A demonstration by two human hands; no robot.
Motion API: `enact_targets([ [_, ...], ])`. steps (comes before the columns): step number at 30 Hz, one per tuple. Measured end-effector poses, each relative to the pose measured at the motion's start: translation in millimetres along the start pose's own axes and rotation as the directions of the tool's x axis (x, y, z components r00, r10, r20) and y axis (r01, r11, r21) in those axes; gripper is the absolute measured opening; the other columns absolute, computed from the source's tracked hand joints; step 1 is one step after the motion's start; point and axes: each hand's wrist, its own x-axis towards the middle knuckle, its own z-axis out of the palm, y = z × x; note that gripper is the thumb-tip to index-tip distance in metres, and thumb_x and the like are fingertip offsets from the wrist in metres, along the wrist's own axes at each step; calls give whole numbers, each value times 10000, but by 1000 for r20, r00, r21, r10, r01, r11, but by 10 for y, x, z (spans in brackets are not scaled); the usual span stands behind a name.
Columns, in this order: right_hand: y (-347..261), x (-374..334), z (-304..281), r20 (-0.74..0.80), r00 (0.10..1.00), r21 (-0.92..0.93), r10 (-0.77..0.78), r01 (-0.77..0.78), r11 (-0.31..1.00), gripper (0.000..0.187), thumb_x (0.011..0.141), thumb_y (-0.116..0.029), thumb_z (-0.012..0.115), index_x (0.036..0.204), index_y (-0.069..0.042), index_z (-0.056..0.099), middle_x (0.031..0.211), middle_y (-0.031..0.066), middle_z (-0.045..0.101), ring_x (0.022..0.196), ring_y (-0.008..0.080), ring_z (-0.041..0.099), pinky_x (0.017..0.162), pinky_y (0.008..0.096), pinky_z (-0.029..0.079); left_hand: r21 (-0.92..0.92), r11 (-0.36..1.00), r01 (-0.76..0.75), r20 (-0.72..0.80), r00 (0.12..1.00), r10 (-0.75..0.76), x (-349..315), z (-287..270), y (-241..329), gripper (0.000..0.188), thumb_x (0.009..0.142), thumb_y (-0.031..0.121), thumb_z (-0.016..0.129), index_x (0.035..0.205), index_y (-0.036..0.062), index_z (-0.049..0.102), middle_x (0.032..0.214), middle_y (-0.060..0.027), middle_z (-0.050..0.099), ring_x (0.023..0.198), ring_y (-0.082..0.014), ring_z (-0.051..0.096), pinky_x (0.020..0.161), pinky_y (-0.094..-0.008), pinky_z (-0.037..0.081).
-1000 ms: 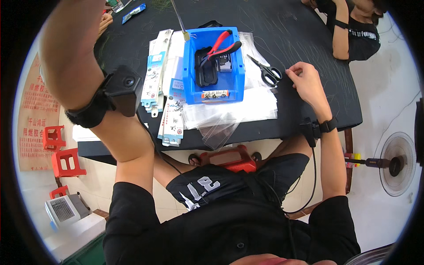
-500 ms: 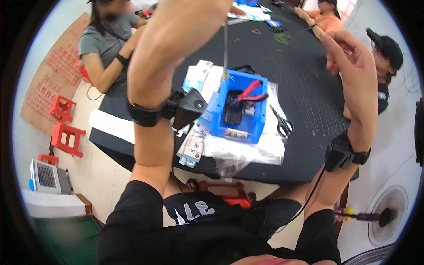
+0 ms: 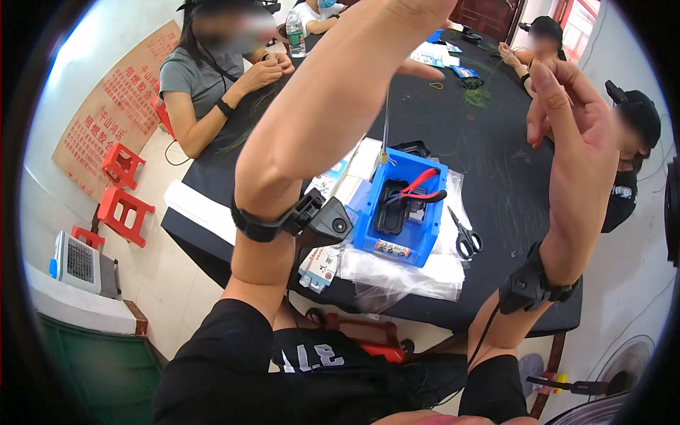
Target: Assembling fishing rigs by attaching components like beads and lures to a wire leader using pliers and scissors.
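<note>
My left hand (image 3: 423, 15) is raised high and cut off by the upper edge; one digit stretches to the right, the other fingers are hidden. A thin pale strand (image 3: 387, 127) hangs below it, ending in a small yellowish piece (image 3: 384, 158) at the far rim of the blue bin (image 3: 427, 237). I cannot see what holds the strand. To the right, my right hand (image 3: 575, 117) is raised with curled fingers, thumb and fingertips together; anything in the pinch is too fine to make out. Inside the bin lie red-and-black pliers (image 3: 423, 188) and a black tray (image 3: 391, 209).
Black-handled scissors (image 3: 467, 241) lie right of the bin, clear plastic bags (image 3: 418, 280) under it. Printed cards (image 3: 322, 265) and white paper (image 3: 202, 210) lie to the left. Green line (image 3: 477, 95) lies farther back on the black table (image 3: 496, 212). Several people sit around it.
The whole view has shifted, so the table and bin appear lower and farther right. My left hand has moved right in the picture, and one of its digits now shows.
</note>
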Motion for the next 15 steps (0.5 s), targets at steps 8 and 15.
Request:
enact_targets([
  [8, 91, 33, 9, 46, 998, 89, -50, 45, 995, 395, 1074, -291, 675, 1286, 42, 673, 707, -33, 558, 616, 23, 482, 581, 199, 332, -32, 996, -85, 4, 996, 85, 8, -62, -95, 862, 1114, 664, 180, 1605, -22, 361, 1649, -201, 383, 1447, -327, 430, 1099, -467, 517],
  [15, 63, 25, -15, 5, 999, 88, -47, 47, 995, 404, 1074, -311, 675, 1266, 45, 679, 701, -27, 559, 611, 31, 489, 577, 204, 333, -36, 996, 80, 50, 996, -78, 13, 147, 5, 860, 1108, 667, 208, 1634, -7, 303, 1692, -207, 301, 1514, -354, 350, 1169, -513, 435],
])
